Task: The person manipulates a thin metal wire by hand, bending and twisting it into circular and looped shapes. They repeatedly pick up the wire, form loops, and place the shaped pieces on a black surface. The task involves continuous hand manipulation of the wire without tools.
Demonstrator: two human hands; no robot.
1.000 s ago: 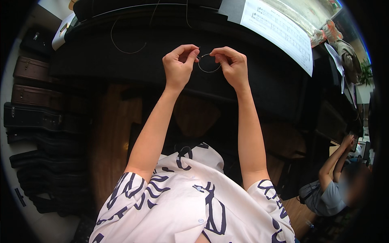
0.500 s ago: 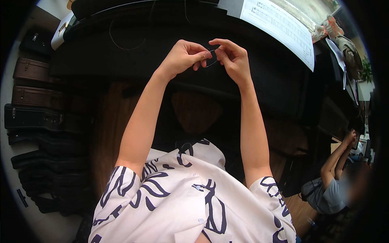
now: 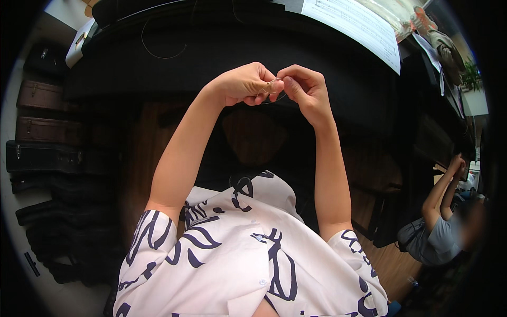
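Observation:
A thin, pale wire-like string (image 3: pixel 271 102) is bent into a small loop between my two hands, over the black surface (image 3: pixel 222 58). My left hand (image 3: pixel 244 84) is closed, with the string pinched between its thumb and fingers. Close against it, my right hand (image 3: pixel 307 91) pinches the string too, its thumb and forefinger tips meeting the left fingertips. The fingers cover much of the loop, and I cannot make out where its ends lie. Farther off to the left, another thin curved strand (image 3: pixel 163 57) lies on the black surface.
Printed sheet music (image 3: pixel 359 31) lies at the far right. Brown cases (image 3: pixel 46 95) and several black cases (image 3: pixel 45 156) are stacked at the left. A seated person (image 3: pixel 435 232) is at the right, near a dark desk. A white object (image 3: pixel 79 45) is at the far left.
Both hands have come slightly nearer to me and closer together. My right forefinger, raised before, has curled down to the thumb at the string. The loop shows less.

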